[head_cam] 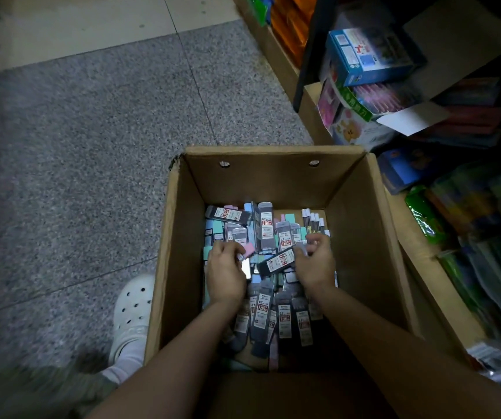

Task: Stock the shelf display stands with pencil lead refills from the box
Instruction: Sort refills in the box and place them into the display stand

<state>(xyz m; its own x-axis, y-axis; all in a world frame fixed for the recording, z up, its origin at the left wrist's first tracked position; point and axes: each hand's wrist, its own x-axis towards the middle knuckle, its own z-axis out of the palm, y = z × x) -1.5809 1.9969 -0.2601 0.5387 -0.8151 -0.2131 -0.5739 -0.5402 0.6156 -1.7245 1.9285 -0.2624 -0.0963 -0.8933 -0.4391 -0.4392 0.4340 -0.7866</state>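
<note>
An open cardboard box stands on the floor below me. Its bottom is covered with several pencil lead refill cases, grey, pink, teal and blue, many with red and white labels. Both my arms reach down into the box. My left hand is curled around a few cases, among them a pink one. My right hand grips a dark labelled case that lies slanted between the two hands. No display stand is in view.
The speckled grey floor stretches to the left. My white perforated shoe rests against the box's left side. On the right, low shelves hold packaged goods, with stacked colourful boxes behind the cardboard box.
</note>
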